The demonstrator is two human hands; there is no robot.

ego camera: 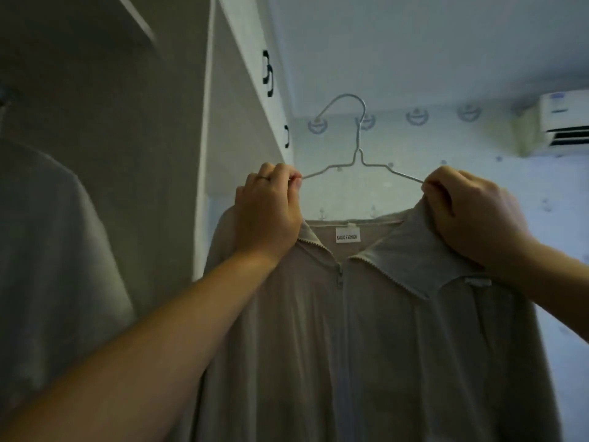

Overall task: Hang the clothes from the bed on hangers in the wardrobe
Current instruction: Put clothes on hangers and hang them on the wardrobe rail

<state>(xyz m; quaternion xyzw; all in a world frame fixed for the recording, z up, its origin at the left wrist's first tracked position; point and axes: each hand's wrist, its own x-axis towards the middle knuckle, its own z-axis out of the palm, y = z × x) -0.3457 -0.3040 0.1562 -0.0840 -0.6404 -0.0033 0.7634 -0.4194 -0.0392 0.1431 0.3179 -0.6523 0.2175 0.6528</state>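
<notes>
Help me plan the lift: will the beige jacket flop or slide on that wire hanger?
Likely floppy: the jacket hangs in long loose folds and its collar sags. It may slip: the wire hanger is thin and bare. Probably light: the left hand and right hand hold it up by fingertip pinches.

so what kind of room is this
Probably a bedroom: a white wardrobe at left, an air conditioner high on the patterned wall, and a zip jacket on a wire hanger.

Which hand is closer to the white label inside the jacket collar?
Left. The left hand pinches the hanger just left of the label; the right hand grips the collar farther off to its right.
</notes>
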